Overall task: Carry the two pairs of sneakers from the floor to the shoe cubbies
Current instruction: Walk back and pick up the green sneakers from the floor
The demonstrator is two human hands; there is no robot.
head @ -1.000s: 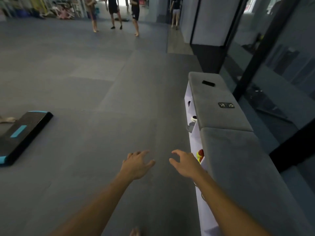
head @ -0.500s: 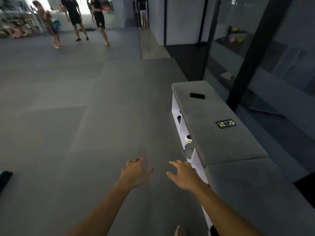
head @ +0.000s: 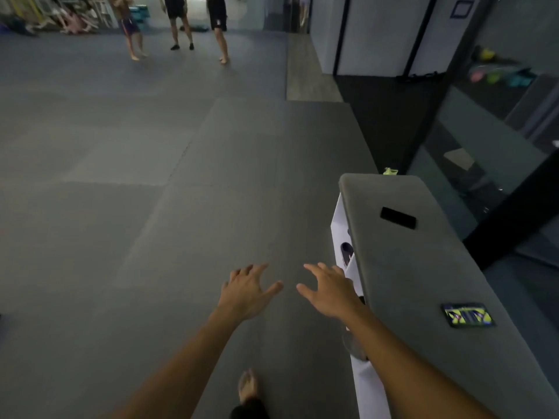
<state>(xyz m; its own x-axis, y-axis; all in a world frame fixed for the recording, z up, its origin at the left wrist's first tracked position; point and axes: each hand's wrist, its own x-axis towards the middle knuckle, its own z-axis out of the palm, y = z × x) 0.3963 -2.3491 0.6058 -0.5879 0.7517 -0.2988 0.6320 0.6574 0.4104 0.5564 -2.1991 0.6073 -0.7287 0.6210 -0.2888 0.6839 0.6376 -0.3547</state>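
My left hand [head: 246, 290] and my right hand [head: 328, 290] reach out in front of me over the grey floor mat, fingers spread, nothing in either. To my right stands the white shoe cubby unit [head: 340, 219] under a grey padded bench top [head: 423, 282]. A dark shoe [head: 346, 252] shows in one cubby opening beside my right hand. A neon-yellow shoe tip [head: 390, 171] peeks out on the floor behind the far end of the bench. No other sneakers are visible on the floor.
A black phone [head: 397, 217] and a patterned card-like item [head: 467, 315] lie on the bench top. Three people [head: 175, 22] stand far ahead on the mat. Glass panels and a black post [head: 511, 213] run along the right. My bare foot [head: 248, 385] is below.
I have walked forward along the bench; the cubby unit and phone have slid closer and lower in view. The step platform at left is gone from sight. Both hands stay spread and empty.
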